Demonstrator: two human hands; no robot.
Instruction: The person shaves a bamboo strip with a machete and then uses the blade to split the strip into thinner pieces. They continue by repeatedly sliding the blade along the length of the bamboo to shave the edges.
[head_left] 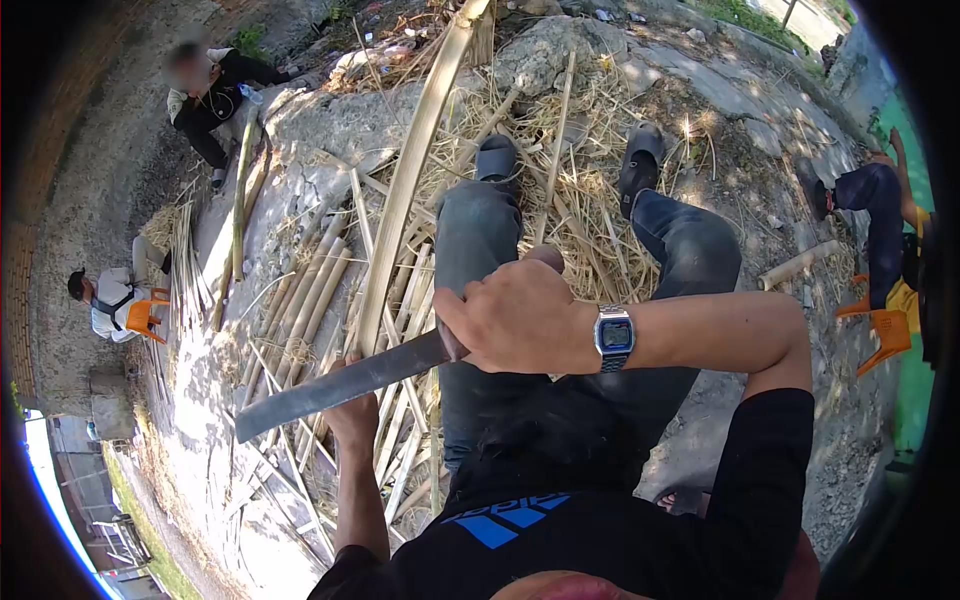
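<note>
My right hand point(520, 315) is wrapped round the brown handle of a machete point(345, 383), in front of my lap. The long dark blade points to the left and passes over my left hand point(352, 412). Below the blade, the left hand's fingers close on the lower end of a long split bamboo strip point(412, 180). From there the strip slants up and away past my left knee, its far end by a bamboo stump at the top. The blade partly hides the left fingers and the strip's near end.
Bamboo poles point(320, 285) and loose split strips point(400, 440) lie to my left. Straw-like shavings point(600, 220) cover the ground around my feet. One person point(215, 95) sits at upper left, another point(110, 300) at far left. A person's leg point(868, 190) shows near an orange chair point(885, 335) at right.
</note>
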